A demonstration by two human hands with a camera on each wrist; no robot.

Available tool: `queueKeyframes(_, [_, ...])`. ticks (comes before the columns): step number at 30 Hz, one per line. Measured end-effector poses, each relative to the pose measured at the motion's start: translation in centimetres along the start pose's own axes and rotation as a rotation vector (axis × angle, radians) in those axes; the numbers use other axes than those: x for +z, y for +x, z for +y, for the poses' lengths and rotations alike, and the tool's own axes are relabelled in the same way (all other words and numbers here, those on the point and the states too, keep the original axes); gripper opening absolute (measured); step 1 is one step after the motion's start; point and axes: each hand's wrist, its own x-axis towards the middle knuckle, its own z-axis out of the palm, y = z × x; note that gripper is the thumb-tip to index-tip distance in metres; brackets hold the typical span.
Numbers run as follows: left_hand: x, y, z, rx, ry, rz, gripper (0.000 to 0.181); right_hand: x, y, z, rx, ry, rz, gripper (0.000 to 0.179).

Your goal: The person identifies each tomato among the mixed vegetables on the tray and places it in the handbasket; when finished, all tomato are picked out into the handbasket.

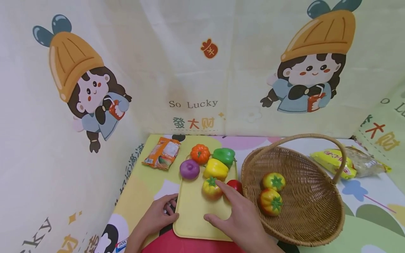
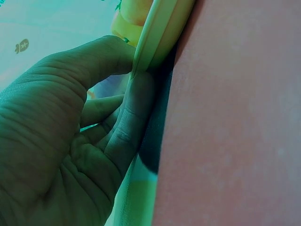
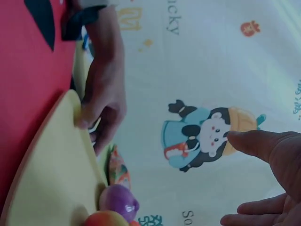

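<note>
My left hand point(image 1: 158, 214) pinches the left rim of a yellow tray point(image 1: 199, 226), thumb above and fingers beneath in the left wrist view. Over the tray's right side is my right hand point(image 1: 242, 218), thumb and fingers spread with nothing between them. Its index fingertip overlaps a yellow-red toy tomato point(image 1: 211, 192) with a green leafy top. Behind that tomato lie a yellow bell pepper point(image 1: 216, 170), a green bell pepper point(image 1: 224, 155), an orange toy pumpkin point(image 1: 200, 154) and a purple onion point(image 1: 189, 169). A red round piece point(image 1: 235, 185) is partly hidden by the right hand.
To the right stands a wicker basket point(image 1: 310, 200) with a tall handle, holding two yellow-red toy tomatoes point(image 1: 271, 201). An orange snack packet point(image 1: 162, 153) lies at the back left. Beyond the basket is a yellow packet point(image 1: 335, 162). Printed cloth walls point(image 1: 240, 80) enclose the table.
</note>
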Motion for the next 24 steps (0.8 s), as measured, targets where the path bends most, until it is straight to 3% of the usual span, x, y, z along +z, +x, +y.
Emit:
queueKeyframes(7, [0.1, 0.1, 0.3, 0.0, 0.007, 0.014, 0.06, 2.9, 1.8, 0.8, 0.085, -0.092, -0.005, 0.084])
queueKeyframes(13, [0.0, 0.1, 0.5, 0.006, 0.025, 0.031, 0.06, 5.0, 3.2, 2.1, 0.106, -0.145, 0.034, 0.077])
queueKeyframes(24, [0.1, 0.1, 0.5, 0.015, -0.014, 0.022, 0.062, 6.9, 3.9, 3.5, -0.018, -0.313, 0.134, 0.074])
